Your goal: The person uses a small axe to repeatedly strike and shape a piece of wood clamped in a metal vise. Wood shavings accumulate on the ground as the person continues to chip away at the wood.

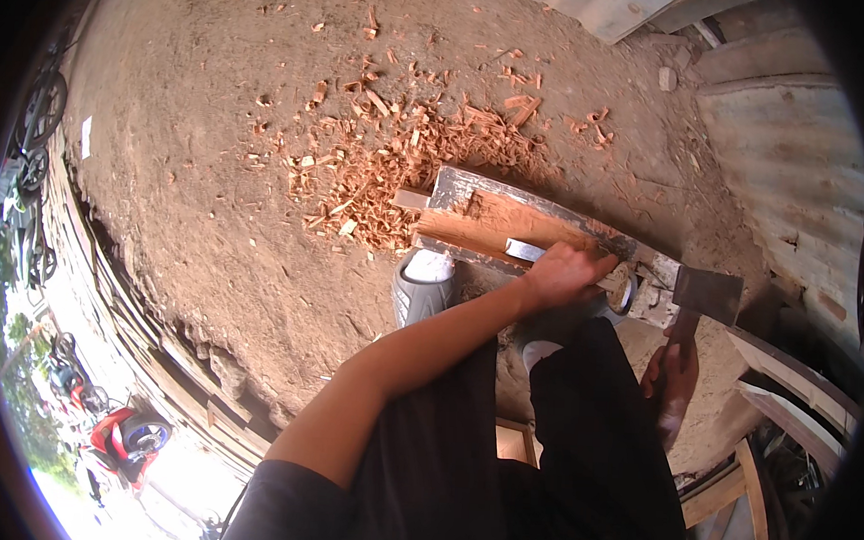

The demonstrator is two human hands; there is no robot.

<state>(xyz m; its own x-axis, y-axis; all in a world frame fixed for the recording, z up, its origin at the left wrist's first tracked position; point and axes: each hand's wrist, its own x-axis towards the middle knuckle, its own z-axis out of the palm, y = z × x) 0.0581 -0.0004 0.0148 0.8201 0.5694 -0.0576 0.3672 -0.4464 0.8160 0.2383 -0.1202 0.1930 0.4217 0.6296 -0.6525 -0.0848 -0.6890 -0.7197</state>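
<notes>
My left hand (567, 277) is closed around a chisel (524, 249), whose flat, bright blade sticks out to the left. The blade rests in the hollow of a long reddish wooden block (510, 225), with grey, worn side walls. Further right, my right hand (677, 379) is wrapped round the handle of a hatchet-like tool. The dark, square head of that hatchet-like tool (707, 296) stands at the block's right end. My left forearm crosses in front of my lap, and my right forearm is mostly hidden by my leg.
Reddish wood shavings (377, 206) lie heaped on the dirt floor (208, 138) beyond the block. My shoe (424, 294) is against its near left end. Corrugated metal sheets (788, 159) lean at the right, above wooden frames (743, 500). A red motorcycle (117, 440) stands outside at lower left.
</notes>
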